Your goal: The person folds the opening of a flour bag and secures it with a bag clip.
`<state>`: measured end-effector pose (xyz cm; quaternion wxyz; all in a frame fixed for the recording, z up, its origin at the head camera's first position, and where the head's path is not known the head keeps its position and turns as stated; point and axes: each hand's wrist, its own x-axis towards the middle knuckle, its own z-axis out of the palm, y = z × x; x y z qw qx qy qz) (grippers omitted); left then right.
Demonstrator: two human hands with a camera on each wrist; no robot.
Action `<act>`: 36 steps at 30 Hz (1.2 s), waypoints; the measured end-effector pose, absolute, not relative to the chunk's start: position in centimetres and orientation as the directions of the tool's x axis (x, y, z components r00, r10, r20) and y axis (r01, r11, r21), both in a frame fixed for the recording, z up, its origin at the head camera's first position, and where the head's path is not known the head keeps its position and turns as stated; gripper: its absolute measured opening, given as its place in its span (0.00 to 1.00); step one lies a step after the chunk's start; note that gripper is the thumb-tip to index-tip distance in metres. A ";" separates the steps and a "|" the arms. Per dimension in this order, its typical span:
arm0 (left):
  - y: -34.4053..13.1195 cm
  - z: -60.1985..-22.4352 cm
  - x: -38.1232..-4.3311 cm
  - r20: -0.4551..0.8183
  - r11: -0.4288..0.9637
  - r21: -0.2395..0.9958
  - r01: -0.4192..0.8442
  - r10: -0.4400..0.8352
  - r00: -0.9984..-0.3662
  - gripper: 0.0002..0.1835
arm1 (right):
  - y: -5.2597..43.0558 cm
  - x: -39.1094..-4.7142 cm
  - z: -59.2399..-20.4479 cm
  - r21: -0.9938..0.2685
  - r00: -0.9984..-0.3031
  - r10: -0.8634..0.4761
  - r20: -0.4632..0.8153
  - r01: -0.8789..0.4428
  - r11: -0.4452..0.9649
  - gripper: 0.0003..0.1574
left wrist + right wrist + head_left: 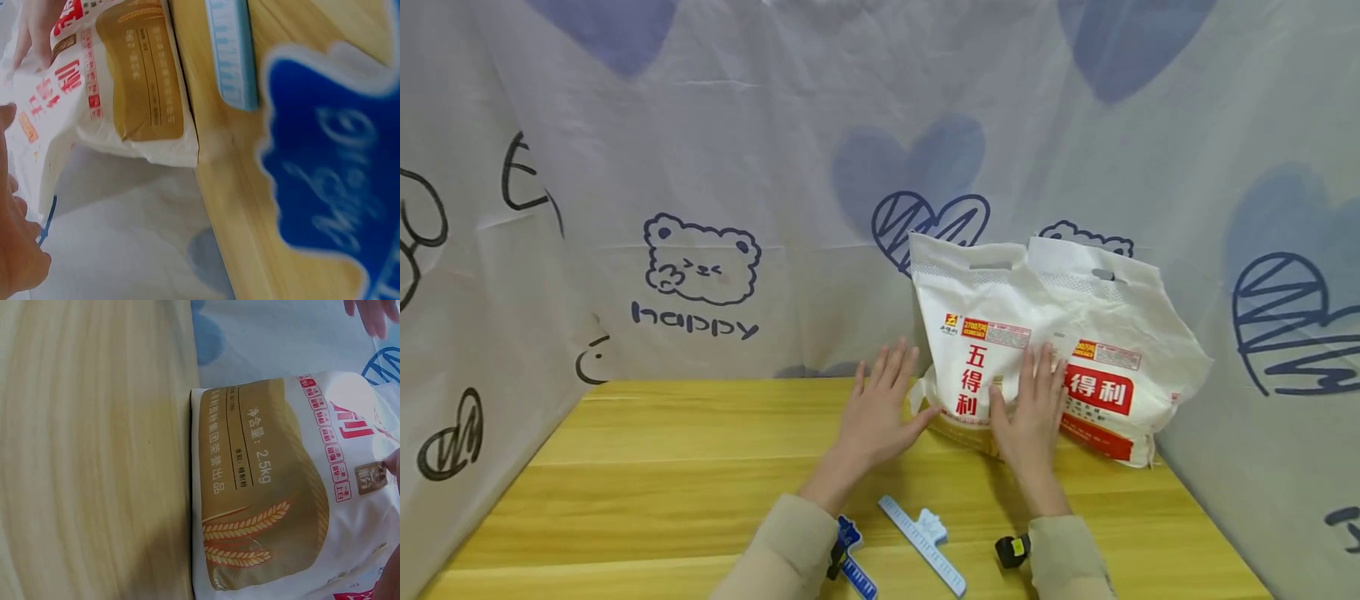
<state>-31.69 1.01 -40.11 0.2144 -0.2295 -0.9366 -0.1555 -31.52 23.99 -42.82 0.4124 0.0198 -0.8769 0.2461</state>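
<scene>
Two white flour bags with red print stand side by side at the back right of the table. The left flour bag [992,292] has a gold-brown lower part marked 2.5kg [262,456]. My right hand [1030,417] rests on its front with the fingers straight, near where it meets the right flour bag [1120,308]. By the left bag's lower left edge is my left hand [876,417], fingers extended and thumb toward the bag; whether it touches is unclear. Neither hand grips anything.
Nearer the front lie a light blue clip [921,542] and a dark blue clip [859,575], partly hidden by the left sleeve. A small black object [1012,551] sits beside the right cuff. A printed cloth [812,167] hangs behind and around the wooden table [662,467].
</scene>
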 end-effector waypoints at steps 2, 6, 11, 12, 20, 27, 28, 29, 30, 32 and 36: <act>1.6 -40.0 -32.0 0.466 0.846 0.193 0.498 0.367 -0.805 0.44 | 24.1 -31.7 -42.9 -0.402 -0.664 0.150 0.732 -0.244 0.882 0.49; 2.7 -39.6 -32.7 0.461 0.848 0.186 0.497 0.371 -0.806 0.43 | 24.1 -31.9 -43.0 -0.369 -0.671 0.114 0.733 -0.252 0.895 0.48; 3.8 -39.3 -33.6 0.468 0.858 0.160 0.488 0.369 -0.803 0.42 | 24.1 -31.8 -43.1 -0.380 -0.688 0.108 0.718 -0.257 0.889 0.48; 4.0 -39.3 -33.8 0.467 0.860 0.156 0.485 0.368 -0.804 0.41 | 24.1 -31.8 -43.1 -0.387 -0.695 0.110 0.711 -0.255 0.886 0.48; 5.0 -39.6 -35.5 0.463 0.871 0.181 0.456 0.333 -0.821 0.40 | 23.9 -31.5 -43.0 -0.407 -0.710 0.114 0.695 -0.259 0.876 0.49; 6.0 -40.0 -36.4 0.486 0.828 0.309 0.469 0.286 -0.826 0.42 | 23.9 -31.5 -43.1 -0.418 -0.711 0.122 0.693 -0.258 0.871 0.48; 6.2 -40.1 -36.5 0.496 0.811 0.334 0.480 0.282 -0.821 0.42 | 23.9 -31.5 -43.2 -0.418 -0.709 0.120 0.695 -0.261 0.870 0.48; 6.3 -40.2 -36.5 0.509 0.791 0.359 0.496 0.279 -0.814 0.42 | 23.9 -31.5 -43.2 -0.420 -0.710 0.119 0.694 -0.265 0.868 0.48; 6.4 -40.3 -36.5 0.523 0.768 0.383 0.513 0.277 -0.806 0.42 | 23.9 -31.5 -43.2 -0.425 -0.710 0.121 0.693 -0.267 0.865 0.49; 6.6 -40.5 -36.4 0.544 0.719 0.432 0.545 0.275 -0.793 0.41 | 23.9 -31.6 -43.2 -0.436 -0.715 0.126 0.688 -0.269 0.859 0.49; 6.8 -40.9 -36.1 0.571 0.644 0.494 0.584 0.267 -0.777 0.40 | 23.9 -31.5 -43.0 -0.451 -0.724 0.136 0.676 -0.261 0.854 0.49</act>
